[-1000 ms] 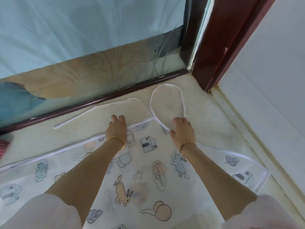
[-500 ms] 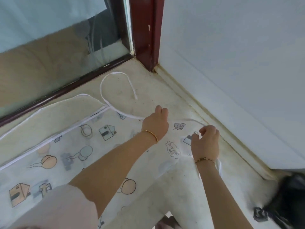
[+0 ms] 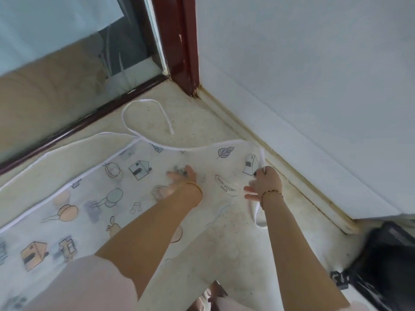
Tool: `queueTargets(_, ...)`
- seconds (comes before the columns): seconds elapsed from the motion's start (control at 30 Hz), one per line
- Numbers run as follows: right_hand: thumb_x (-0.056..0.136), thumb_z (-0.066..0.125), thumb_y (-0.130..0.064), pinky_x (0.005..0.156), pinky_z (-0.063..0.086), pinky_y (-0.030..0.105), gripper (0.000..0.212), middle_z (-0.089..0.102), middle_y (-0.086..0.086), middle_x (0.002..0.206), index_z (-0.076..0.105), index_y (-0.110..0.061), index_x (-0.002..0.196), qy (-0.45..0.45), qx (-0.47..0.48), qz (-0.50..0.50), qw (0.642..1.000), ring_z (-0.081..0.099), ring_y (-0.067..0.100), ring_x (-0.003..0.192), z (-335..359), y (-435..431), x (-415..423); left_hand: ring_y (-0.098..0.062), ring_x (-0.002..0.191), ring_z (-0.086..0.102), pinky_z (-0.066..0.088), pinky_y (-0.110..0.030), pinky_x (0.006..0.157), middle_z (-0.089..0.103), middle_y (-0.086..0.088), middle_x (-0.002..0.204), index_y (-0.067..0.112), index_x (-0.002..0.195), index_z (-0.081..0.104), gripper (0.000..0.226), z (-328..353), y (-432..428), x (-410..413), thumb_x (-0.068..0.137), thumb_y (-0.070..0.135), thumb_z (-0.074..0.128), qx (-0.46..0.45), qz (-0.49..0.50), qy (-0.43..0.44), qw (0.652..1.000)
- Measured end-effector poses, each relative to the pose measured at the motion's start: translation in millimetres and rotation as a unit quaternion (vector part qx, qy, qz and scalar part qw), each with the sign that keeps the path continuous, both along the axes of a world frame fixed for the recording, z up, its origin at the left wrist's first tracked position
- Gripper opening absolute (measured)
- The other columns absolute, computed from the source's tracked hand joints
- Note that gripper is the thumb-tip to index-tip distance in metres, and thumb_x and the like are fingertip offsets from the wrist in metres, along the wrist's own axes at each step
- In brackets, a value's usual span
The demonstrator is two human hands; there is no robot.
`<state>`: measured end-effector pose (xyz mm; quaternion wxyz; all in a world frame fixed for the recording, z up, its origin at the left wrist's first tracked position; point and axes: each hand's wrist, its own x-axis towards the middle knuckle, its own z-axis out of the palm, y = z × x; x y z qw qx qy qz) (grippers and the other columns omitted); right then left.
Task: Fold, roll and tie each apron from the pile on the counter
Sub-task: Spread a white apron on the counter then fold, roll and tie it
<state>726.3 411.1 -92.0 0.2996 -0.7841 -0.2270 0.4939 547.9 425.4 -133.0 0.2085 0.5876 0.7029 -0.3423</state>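
Head view: a person bends over a pale speckled counter (image 3: 202,122) at the foot of a dark red post (image 3: 186,52).
Apron: the see-through apron (image 3: 89,198), printed with houses and balloons, lies spread flat below and left of the post, and its loose strap (image 3: 143,103) curls just beneath the post.
Left hand: the left hand (image 3: 183,178) lies flat on the apron below the post and grips nothing; through the blur, the film possibly covers its fingers.
Right hand: the right hand (image 3: 268,182), below and right of the post, pinches the white tie strap (image 3: 261,159) at the apron's corner.
Bag: a black bag (image 3: 386,265) sits far below and right of the post.
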Motion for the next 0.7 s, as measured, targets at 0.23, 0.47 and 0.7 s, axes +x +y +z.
queueTargets(0.23, 0.101, 0.031, -0.014, 0.059, 0.035, 0.029, 0.019, 0.048, 0.008, 0.08, 0.045, -0.005, 0.092, -0.322, 0.107, 0.178, 0.924, 0.048, 0.026, 0.077, 20.1, 51.2, 17.5, -0.054, 0.115, 0.047, 0.054, -0.051, 0.081, -0.022, -0.035, 0.146, 0.019, 0.138, -0.035, 0.119, -3.8, -18.4, 2.7, 0.078, -0.001, 0.066, -0.008, 0.023, 0.04, 0.999)
queueTargets(0.47, 0.098, 0.042, -0.012, 0.057, 0.03, 0.031, 0.019, 0.054, 0.011, 0.109, 0.052, -0.005, 0.111, -0.495, 0.231, 0.203, 0.812, 0.049, 0.027, 0.076, 39.6, 66.9, 16.6, -0.042, 0.101, 0.06, 0.058, -0.043, 0.071, -0.032, -0.03, 0.144, 0.022, 0.127, -0.045, 0.125, -1.5, -31.3, -11.8, 0.075, -0.01, 0.064, 0.012, -0.016, 0.06, 0.998)
queueTargets(0.7, 0.086, 0.052, 0.0, 0.058, 0.049, 0.026, 0.047, 0.024, 0.003, 0.145, 0.039, -0.012, 0.129, -0.322, 0.348, 0.1, 0.875, 0.056, 0.015, 0.081, 31.4, 21.4, -8.7, -0.039, 0.092, 0.061, 0.056, -0.038, 0.064, 0.008, -0.034, 0.147, -0.001, 0.142, -0.015, 0.086, 6.0, -13.7, -2.4, 0.087, -0.002, 0.053, 0.047, -0.09, 0.069, 0.992)
